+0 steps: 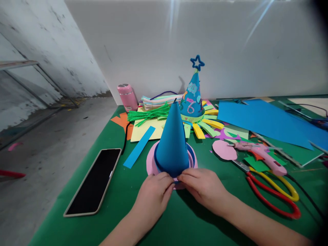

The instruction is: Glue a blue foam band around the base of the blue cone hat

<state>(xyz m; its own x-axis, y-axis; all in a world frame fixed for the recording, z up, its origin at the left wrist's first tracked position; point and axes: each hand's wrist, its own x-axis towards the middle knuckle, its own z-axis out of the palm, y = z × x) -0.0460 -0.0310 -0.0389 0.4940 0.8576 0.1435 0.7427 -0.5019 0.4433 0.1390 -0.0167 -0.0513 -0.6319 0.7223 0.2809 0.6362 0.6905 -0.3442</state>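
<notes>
A blue cone hat [172, 143] stands upright on a pink foam sheet [150, 160]. Around its foot runs a narrow blue strip [192, 154], bent into a loop that stands a little off the cone on the right. At the near side of the base, my left hand [155, 191] pinches the strip with thumb and fingers. Facing it, my right hand [205, 188] also has its fingers closed on the strip by the cone's foot. My fingers hide most of the strip's near part.
Left lie a phone [94, 182] and a flat blue strip [139, 147]. Behind are green pipe cleaners [148, 114], a pink bottle [127, 97] and a decorated cone hat [192, 99] with a star. Right are a glue gun [261, 153], scissors [269, 191] and blue sheets [258, 119].
</notes>
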